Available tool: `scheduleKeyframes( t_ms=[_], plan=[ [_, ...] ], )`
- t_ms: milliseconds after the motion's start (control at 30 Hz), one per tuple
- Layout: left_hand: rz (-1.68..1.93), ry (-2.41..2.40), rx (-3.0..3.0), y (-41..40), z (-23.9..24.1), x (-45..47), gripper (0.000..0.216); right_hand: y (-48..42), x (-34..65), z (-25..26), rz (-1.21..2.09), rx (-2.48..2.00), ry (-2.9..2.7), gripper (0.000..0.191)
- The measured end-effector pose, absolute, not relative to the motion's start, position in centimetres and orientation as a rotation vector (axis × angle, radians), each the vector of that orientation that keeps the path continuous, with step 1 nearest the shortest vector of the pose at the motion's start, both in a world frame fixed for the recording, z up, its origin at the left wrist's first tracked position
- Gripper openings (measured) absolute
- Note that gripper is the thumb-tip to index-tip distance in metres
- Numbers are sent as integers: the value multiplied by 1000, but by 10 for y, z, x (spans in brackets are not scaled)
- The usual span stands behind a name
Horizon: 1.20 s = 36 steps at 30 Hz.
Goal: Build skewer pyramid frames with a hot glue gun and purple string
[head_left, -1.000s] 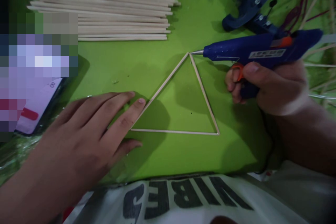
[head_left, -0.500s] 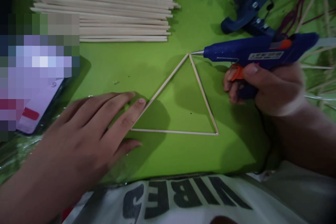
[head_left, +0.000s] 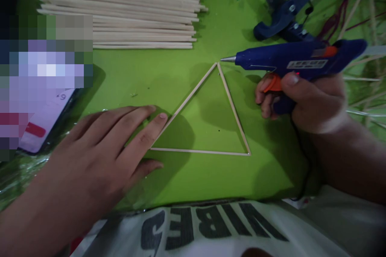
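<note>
Three thin wooden sticks form a triangle lying flat on the green tabletop. My left hand rests flat with its fingers stretched out, the index fingertip on the triangle's left stick near the lower left corner. In my right hand is a blue hot glue gun, my fingers wrapped round its handle at the orange trigger. Its metal nozzle points left, just above and to the right of the triangle's top corner, where two stick ends meet or nearly meet.
A bundle of wooden sticks lies at the back left. A phone, partly blurred out, is left of my left hand. A dark blue cutter lies behind the glue gun. Loose sticks are scattered at right.
The glue gun's nozzle has lifted slightly away from the triangle's top corner. My left hand has stayed in place on the stick.
</note>
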<state>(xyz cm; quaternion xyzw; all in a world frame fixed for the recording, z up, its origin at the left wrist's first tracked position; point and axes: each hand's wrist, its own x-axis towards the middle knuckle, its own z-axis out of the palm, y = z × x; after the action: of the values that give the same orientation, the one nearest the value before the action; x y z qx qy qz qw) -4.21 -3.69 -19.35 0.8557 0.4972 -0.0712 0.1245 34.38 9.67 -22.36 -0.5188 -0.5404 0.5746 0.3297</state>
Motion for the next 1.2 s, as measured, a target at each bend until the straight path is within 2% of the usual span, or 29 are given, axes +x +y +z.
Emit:
scheduleKeyframes(
  t_ms=[233, 533, 800, 1067, 1200],
  plan=[
    [-171, 1409, 2522, -37, -192, -39, 95, 97, 339, -221, 1484, -1414, -1425, 54],
    [-140, 1416, 2533, -37, -193, -41, 88, 98, 340, -225, 1500, -1382, -1426, 45],
    [-179, 1405, 2534, -35, -193, -37, 94, 98, 346, -226, 1501, -1411, -1452, 40],
    [-229, 1469, 2470, -39, -193, -41, 98, 100, 344, -219, 1533, -1474, -1356, 52],
    [-222, 1482, 2466, -40, -194, -41, 100, 100, 344, -217, 1527, -1481, -1370, 49]
  ],
)
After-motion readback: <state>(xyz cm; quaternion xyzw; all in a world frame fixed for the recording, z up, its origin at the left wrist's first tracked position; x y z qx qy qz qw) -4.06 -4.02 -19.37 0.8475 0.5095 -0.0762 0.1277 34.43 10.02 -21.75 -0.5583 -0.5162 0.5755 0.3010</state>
